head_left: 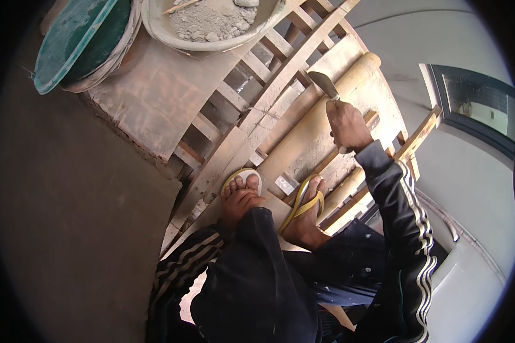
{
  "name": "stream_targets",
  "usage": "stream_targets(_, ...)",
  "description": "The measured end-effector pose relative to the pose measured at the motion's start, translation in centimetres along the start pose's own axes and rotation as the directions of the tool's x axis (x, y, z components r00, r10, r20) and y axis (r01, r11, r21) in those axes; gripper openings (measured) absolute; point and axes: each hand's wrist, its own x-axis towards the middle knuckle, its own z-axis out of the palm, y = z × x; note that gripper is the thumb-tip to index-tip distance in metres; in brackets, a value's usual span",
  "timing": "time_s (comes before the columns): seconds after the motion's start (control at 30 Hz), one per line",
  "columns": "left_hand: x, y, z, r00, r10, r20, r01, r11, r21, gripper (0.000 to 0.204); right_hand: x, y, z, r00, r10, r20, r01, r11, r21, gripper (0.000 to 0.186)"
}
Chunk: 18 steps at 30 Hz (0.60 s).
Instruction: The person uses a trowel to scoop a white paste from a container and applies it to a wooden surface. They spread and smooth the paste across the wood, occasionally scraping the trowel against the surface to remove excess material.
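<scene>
The right hand [348, 127] is closed around the handle of a pointing trowel [324, 84], its fingers curled in and the metal blade sticking out ahead of the knuckles, over a thick round wooden pole [294, 140]. That pole runs just beside the hand, back toward the feet, on a platform of wooden slats [256, 67].

The left hand [238, 208] is down by the left foot [243, 184], fingers bent and partly hidden by the dark trouser knee; I can't tell whether it holds anything or actually touches the toes. Both feet wear flip-flops, the yellow-strapped right one [316, 204] lying between the two hands.

Well ahead of the left hand, a wide basin [212, 46] holds grey, lumpy mortar [209, 22] on a plywood board [160, 97]. A green tub [44, 83] stands left of it. Off to the right hand's right is a dark-framed window [479, 130].
</scene>
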Motion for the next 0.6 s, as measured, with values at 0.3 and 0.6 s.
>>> stream_targets(0.3, 0.9, 0.2, -0.3, 1.0, 0.017, 0.02, -0.015, 0.991, -0.135, 0.026, 1.1, 2.4, -1.9, 0.986, -0.156, 0.066, 0.159, 0.987, -0.036, 0.012)
stream_targets(0.6, 0.7, 0.1, -0.2, 0.999, 0.031, -0.022, -0.034, 0.983, -0.181, 0.025, 0.7, 2.1, -1.9, 0.996, -0.086, 0.038, 0.088, 0.995, -0.052, 0.012)
